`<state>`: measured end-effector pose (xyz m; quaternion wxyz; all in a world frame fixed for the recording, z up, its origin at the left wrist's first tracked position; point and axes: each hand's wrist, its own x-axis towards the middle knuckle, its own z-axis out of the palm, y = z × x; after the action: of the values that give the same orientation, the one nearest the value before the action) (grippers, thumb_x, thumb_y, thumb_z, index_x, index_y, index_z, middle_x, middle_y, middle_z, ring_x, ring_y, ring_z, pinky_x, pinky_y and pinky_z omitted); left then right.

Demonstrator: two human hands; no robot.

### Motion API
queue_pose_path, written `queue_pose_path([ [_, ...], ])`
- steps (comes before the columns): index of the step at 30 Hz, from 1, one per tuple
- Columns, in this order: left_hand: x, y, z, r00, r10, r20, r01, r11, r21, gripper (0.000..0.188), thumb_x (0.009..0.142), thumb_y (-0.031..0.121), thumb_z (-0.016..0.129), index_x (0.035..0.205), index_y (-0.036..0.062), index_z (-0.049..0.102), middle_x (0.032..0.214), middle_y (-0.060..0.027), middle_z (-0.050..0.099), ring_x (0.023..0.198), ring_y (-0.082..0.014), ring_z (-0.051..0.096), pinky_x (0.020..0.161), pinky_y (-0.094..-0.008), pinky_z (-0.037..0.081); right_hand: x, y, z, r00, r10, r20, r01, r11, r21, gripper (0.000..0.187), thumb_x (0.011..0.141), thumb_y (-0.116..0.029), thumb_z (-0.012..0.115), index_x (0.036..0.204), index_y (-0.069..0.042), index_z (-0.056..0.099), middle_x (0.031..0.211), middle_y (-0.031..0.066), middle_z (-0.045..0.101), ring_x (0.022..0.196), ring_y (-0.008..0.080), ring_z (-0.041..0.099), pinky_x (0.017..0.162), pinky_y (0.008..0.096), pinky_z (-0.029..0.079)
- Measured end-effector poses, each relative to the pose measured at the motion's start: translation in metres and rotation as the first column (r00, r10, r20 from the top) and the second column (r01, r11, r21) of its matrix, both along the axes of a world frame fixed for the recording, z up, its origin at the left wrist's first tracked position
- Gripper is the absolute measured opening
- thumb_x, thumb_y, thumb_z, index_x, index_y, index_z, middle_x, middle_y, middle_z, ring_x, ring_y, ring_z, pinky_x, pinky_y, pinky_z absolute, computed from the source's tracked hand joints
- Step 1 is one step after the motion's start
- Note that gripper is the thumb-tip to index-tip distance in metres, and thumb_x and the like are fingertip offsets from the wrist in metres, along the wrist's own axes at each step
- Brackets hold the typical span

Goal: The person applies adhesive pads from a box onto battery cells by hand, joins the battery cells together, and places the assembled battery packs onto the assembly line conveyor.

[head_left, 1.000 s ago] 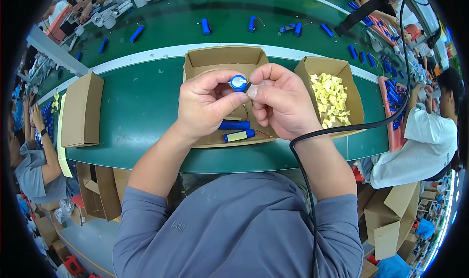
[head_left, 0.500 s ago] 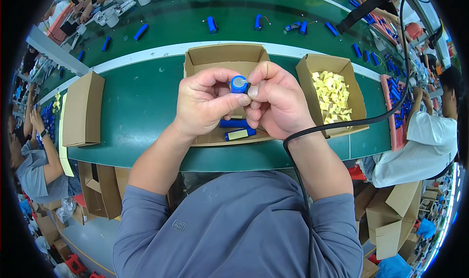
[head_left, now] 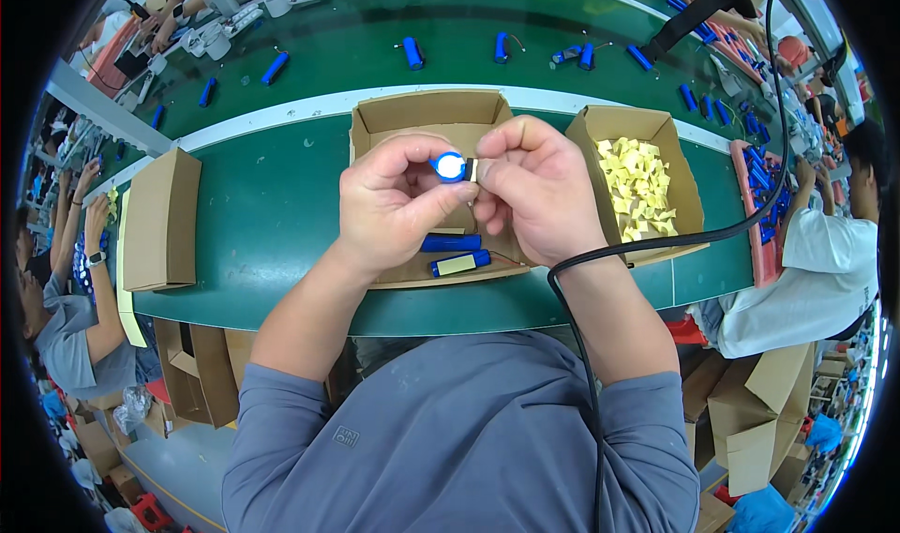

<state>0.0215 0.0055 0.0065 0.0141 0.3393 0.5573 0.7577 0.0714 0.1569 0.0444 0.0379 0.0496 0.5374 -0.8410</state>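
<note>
My left hand is closed around a blue cylindrical battery, its round end facing up and glaring white. Thumb and forefinger of my right hand pinch a small black-and-pale piece against the battery's right side; I cannot make out exactly what it is. Both hands are above an open cardboard box. In that box, below my fingers, lie a plain blue battery and another blue battery with a pale yellow strip along it. A thin wire runs from the latter.
To the right stands a cardboard box of crumpled yellow paper pieces. A black cable crosses my right wrist. At left is another carton. Blue batteries lie along the far green belt. Co-workers sit on both sides.
The battery has tipped slightly left, and its end now catches the light. A black-and-pale piece shows between it and my right fingertips. The batteries on the belt have shifted slightly right.
</note>
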Motion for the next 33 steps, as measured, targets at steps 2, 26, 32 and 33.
queue_pose_path([
  [2, -0.003, 0.001, -0.005, 0.993, 0.051, -0.108, -0.052, 0.999, -0.008, 0.023, 0.075, -0.007, 0.068, 0.094, -0.0032, 0.057, 0.093, -0.0084, 0.058, 0.076, -0.0101, 0.060, 0.058, -0.0198, 0.050, 0.000, -0.003, -0.002, 0.990, -0.107, -0.093, 0.118, 0.985, 0.125, 0.016, 0.079, -0.001, 0.060, 0.092, 0.002, 0.052, 0.073, 0.0061, 0.058, 0.056, 0.0081, 0.056, 0.041, 0.0200, 0.043],
  [26, -0.002, 0.001, 0.000, 0.999, -0.031, -0.007, 0.031, 0.999, 0.015, 0.026, 0.074, -0.010, 0.066, 0.097, -0.0027, 0.055, 0.096, -0.0081, 0.056, 0.076, -0.0105, 0.058, 0.062, -0.0218, 0.052, 0.013, 0.037, 0.016, 0.975, -0.178, -0.137, 0.215, 0.914, 0.343, 0.016, 0.081, -0.003, 0.060, 0.096, 0.001, 0.057, 0.082, 0.0022, 0.059, 0.066, 0.0036, 0.054, 0.048, 0.0179, 0.044],
  [32, -0.003, 0.001, -0.004, 0.987, 0.033, -0.156, -0.050, 0.993, -0.106, 0.026, 0.072, -0.008, 0.068, 0.094, -0.0023, 0.056, 0.097, -0.0090, 0.056, 0.078, -0.0103, 0.058, 0.064, -0.0212, 0.051, 0.010, 0.006, 0.012, 0.982, -0.048, -0.182, 0.113, 0.924, 0.365, 0.026, 0.077, -0.004, 0.066, 0.099, 0.005, 0.056, 0.085, 0.0050, 0.059, 0.074, 0.0087, 0.057, 0.069, 0.0219, 0.050],
  [33, -0.004, 0.001, -0.005, 0.977, 0.031, -0.213, -0.053, 0.994, -0.096, 0.026, 0.072, -0.008, 0.069, 0.094, -0.0022, 0.056, 0.097, -0.0090, 0.056, 0.078, -0.0103, 0.058, 0.063, -0.0209, 0.050, 0.009, 0.005, 0.010, 0.983, -0.059, -0.173, 0.117, 0.931, 0.345, 0.024, 0.078, -0.003, 0.065, 0.098, 0.005, 0.056, 0.084, 0.0050, 0.059, 0.075, 0.0087, 0.057, 0.069, 0.0220, 0.050],
])
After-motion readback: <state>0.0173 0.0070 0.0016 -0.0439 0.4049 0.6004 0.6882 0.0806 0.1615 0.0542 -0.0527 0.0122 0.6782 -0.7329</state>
